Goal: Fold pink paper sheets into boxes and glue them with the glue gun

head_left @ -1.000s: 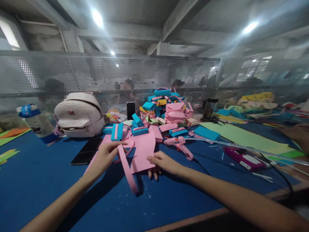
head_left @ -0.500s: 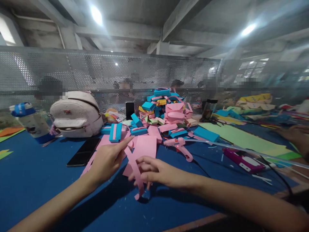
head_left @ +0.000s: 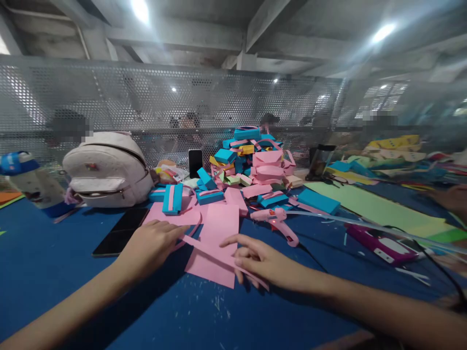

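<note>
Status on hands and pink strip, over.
Left hand holds pink strip. Right hand at strip's near end, grip unclear. Strip slants over pink sheet. Glue gun beyond right hand.

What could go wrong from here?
The pink strip is narrow, held near one end by the left hand; it might crease or slip. Whether the right hand grips it is unclear.

The glue gun lies near the right hand; if hot, which the picture cannot settle, it could burn someone.

The heap of paper boxes is stacked unevenly, so a bump might topple some.
</note>
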`<state>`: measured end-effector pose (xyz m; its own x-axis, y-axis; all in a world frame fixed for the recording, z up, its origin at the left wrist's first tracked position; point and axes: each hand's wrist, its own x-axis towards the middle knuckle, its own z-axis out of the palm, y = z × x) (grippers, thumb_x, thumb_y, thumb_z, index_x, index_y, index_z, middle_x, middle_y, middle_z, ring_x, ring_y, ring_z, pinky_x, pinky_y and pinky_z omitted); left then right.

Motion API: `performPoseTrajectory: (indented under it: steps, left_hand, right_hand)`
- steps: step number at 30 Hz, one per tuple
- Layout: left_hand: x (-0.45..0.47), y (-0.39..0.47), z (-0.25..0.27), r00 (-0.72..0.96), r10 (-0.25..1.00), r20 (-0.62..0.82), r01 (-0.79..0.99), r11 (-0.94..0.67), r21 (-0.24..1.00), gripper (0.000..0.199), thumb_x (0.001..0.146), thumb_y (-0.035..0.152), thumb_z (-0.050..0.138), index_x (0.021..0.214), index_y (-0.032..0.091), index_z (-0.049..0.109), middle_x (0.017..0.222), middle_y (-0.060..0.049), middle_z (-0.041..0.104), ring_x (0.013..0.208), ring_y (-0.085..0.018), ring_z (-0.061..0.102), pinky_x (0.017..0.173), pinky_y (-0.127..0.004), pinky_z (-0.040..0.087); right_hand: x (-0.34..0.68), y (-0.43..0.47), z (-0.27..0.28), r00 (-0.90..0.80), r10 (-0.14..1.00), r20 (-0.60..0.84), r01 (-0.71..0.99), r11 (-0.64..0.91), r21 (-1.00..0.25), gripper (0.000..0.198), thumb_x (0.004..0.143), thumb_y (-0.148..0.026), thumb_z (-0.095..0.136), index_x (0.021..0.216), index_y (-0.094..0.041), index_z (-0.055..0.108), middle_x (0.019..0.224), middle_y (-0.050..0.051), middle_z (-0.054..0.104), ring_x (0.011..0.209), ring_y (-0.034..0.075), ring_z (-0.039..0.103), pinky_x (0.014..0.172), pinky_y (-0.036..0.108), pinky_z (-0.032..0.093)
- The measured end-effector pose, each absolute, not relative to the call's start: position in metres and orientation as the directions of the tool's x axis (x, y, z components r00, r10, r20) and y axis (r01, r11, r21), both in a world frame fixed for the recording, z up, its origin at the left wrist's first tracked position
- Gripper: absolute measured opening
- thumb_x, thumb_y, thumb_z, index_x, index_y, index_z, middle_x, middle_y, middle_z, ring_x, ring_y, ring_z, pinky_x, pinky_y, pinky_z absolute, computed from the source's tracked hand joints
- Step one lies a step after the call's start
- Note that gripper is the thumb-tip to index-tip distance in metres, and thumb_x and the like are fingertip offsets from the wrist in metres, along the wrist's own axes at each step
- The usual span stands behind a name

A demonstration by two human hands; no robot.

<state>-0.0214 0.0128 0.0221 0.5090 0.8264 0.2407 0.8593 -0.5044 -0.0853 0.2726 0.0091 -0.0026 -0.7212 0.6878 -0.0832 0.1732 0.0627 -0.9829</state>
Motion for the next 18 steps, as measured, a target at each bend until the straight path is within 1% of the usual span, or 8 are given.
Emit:
performPoseTrajectory:
  steps: [2,4,7,10,12,13,15,18]
  left_hand:
    - [-0.027,0.022,0.021,0.495,0.817,0.296,0.864,-0.5,-0.066,0.036,0.094,0.027,0.04,0.121,0.029,0.065,0.11,-0.006,0.072,0.094,-0.027,0.065,0.078,-0.037,0.046]
    - [-0.035,0.038,0.023,0.454,0.796,0.401,0.879,-0.474,-0.054,0.036,0.094,0.028,0.04,0.121,0.026,0.063,0.118,-0.007,0.068,0.105,-0.028,0.061,0.088,-0.039,0.045]
    - [-0.051,0.073,0.029,0.383,0.771,0.509,0.904,-0.425,-0.035,0.043,0.091,0.027,0.045,0.134,0.023,0.051,0.135,-0.011,0.054,0.123,-0.03,0.049,0.1,-0.043,0.04]
    - [-0.067,0.111,0.03,0.433,0.791,0.431,0.886,-0.461,-0.045,0.072,0.081,0.033,0.06,0.145,0.019,0.03,0.146,-0.016,0.038,0.134,-0.032,0.036,0.106,-0.045,0.033]
    - [-0.073,0.132,0.026,0.46,0.796,0.393,0.876,-0.48,-0.052,0.098,0.069,0.037,0.072,0.149,0.016,0.019,0.15,-0.02,0.03,0.137,-0.036,0.031,0.107,-0.046,0.032]
    - [-0.075,0.139,0.024,0.468,0.799,0.377,0.873,-0.485,-0.056,0.106,0.064,0.038,0.075,0.149,0.016,0.016,0.151,-0.02,0.028,0.137,-0.037,0.03,0.107,-0.046,0.031]
    - [-0.073,0.15,0.019,0.476,0.803,0.359,0.871,-0.487,-0.064,0.111,0.06,0.038,0.078,0.15,0.018,0.015,0.152,-0.021,0.026,0.138,-0.038,0.028,0.107,-0.048,0.03]
    - [-0.06,0.16,0.019,0.482,0.799,0.36,0.868,-0.491,-0.072,0.109,0.062,0.043,0.078,0.149,0.017,0.018,0.152,-0.022,0.026,0.138,-0.041,0.026,0.107,-0.053,0.027]
  right_hand:
    - [0.276,0.012,-0.002,-0.714,0.696,-0.071,0.175,0.079,-0.981,0.033,0.094,-0.029,0.048,0.126,-0.023,0.044,0.081,0.0,0.065,0.042,0.004,0.049,0.033,0.013,0.031]
    - [0.277,0.014,-0.003,-0.71,0.699,-0.085,0.174,0.057,-0.983,0.028,0.092,-0.025,0.046,0.12,-0.023,0.046,0.09,0.001,0.064,0.045,0.004,0.053,0.034,0.012,0.033]
    - [0.276,0.017,-0.009,-0.701,0.707,-0.096,0.17,0.035,-0.985,0.028,0.087,-0.017,0.047,0.114,-0.023,0.048,0.095,0.0,0.059,0.047,0.004,0.055,0.037,0.013,0.039]
    - [0.274,0.019,-0.016,-0.694,0.72,-0.032,0.131,0.082,-0.988,0.027,0.082,-0.013,0.051,0.108,-0.021,0.054,0.095,0.001,0.059,0.053,0.005,0.058,0.045,0.014,0.045]
    - [0.273,0.02,-0.017,-0.71,0.703,-0.042,0.141,0.083,-0.986,0.02,0.083,-0.014,0.05,0.1,-0.019,0.06,0.095,0.002,0.062,0.055,0.006,0.059,0.046,0.015,0.046]
    - [0.274,0.02,-0.017,-0.719,0.692,-0.065,0.159,0.073,-0.985,0.018,0.084,-0.015,0.049,0.096,-0.018,0.062,0.094,0.003,0.063,0.054,0.006,0.059,0.045,0.015,0.046]
    - [0.274,0.02,-0.015,-0.729,0.676,-0.108,0.194,0.052,-0.98,0.02,0.085,-0.015,0.046,0.091,-0.017,0.065,0.091,0.003,0.065,0.051,0.006,0.059,0.042,0.015,0.044]
    - [0.275,0.019,-0.013,-0.717,0.688,-0.112,0.213,0.063,-0.975,0.024,0.085,-0.014,0.045,0.09,-0.016,0.068,0.086,0.003,0.066,0.051,0.007,0.059,0.042,0.014,0.043]
